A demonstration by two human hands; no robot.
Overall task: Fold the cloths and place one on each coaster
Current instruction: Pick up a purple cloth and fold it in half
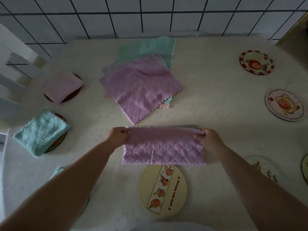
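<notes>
Right now, seen from the head camera, both hands work one purple cloth [164, 147] lying on the table [216, 90] just beyond a cream coaster [162, 190]. The left hand [117, 136] pinches the cloth's far-left corner and the right hand [207, 139] pinches the far-right corner, fingers curled round the doubled top edge. The cloth is already halved into a long band, its near fold touching or just overlapping the coaster's far rim.

To do this fold well, I judge the two pinched corners should travel together so the scalloped edges meet squarely, then the band should be halved sideways to fit the round coaster; pressing the crease flat would keep the plush fabric from springing open.

For room, the stack of unfolded cloths [141, 84] sits just beyond the hands, near enough that a forward sweep could drag its nearest corner. To the left, a folded pink cloth [61, 88] and a folded teal cloth [40, 132] already cover their coasters, and a third teal one is mostly hidden by the left forearm. To the right, a red-rimmed coaster [256, 62] and a pale coaster [284, 105] lie bare, well apart from the work, with open tabletop between.
</notes>
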